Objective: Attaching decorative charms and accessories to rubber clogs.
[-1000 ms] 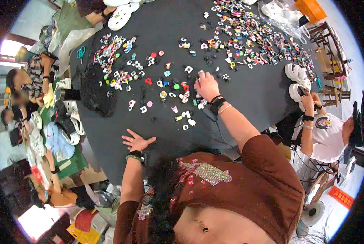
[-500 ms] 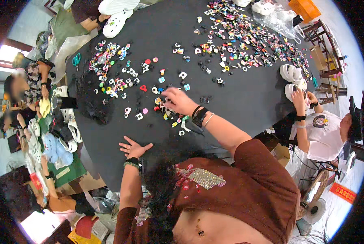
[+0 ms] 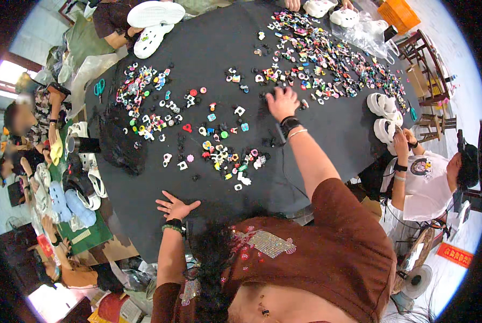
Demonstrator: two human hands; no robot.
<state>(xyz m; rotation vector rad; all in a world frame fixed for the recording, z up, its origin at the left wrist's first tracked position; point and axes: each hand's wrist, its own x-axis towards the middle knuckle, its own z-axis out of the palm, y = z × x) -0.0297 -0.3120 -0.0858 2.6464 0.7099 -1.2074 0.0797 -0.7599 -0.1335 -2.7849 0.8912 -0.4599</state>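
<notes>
My left hand (image 3: 176, 208) lies flat on the black-covered table (image 3: 144, 207) with its fingers spread, nothing in it. Farther out, my right hand (image 3: 282, 103) reaches over the table with fingers apart and bent downward. Its fingertips are at some small dark pieces beside the near edge of a big pile of colourful shoe charms (image 3: 327, 59). Whether they touch those pieces I cannot tell. Between my two hands lies a smaller cluster of charms (image 3: 225, 159), and another group of charms (image 3: 139, 89) is spread at the far left.
A co-worker on the right handles white clogs (image 3: 383, 129). At the far left edge, a person holds another white clog (image 3: 149, 42). Scissors (image 3: 99, 88) lie near the left edge. Clear plastic bags (image 3: 367, 40) and an orange crate (image 3: 398, 16) are at the far right.
My right hand has moved away from the near charm cluster, out and to the right toward the big pile, its fingers spreading. My left hand stays flat. Another person's hands appear at the far edge.
</notes>
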